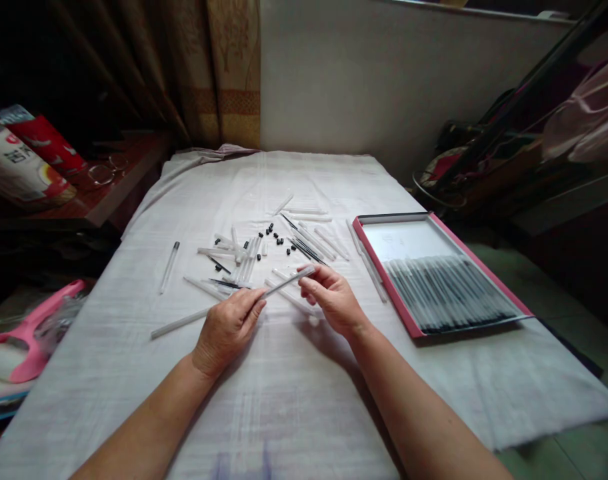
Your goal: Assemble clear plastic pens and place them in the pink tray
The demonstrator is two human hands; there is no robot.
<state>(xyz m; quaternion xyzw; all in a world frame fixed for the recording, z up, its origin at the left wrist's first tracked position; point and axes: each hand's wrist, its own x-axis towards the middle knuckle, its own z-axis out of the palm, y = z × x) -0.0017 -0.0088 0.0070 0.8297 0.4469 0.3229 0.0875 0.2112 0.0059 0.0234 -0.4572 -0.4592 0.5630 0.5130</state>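
Observation:
My left hand [230, 331] is closed around the near end of a translucent pen [287, 283], which slants up to the right above the cloth. At the pen's other end, the thumb and fingers of my right hand [334, 300] are pinched together on its tip; the exact contact is partly hidden. Just beyond my hands lie loose clear pen barrels and caps [247, 260], small black plugs [277, 237] and thin dark refills [304, 249]. One pen with a dark end [169, 268] lies apart on the left.
A pink-edged box [394, 293] on the right holds a row of many pens [444, 291]. White cloth [284, 413] covers the table. Pink-handled scissors [31, 337] lie at far left, below glasses [104, 173] and a printed container [24, 167] on a side table.

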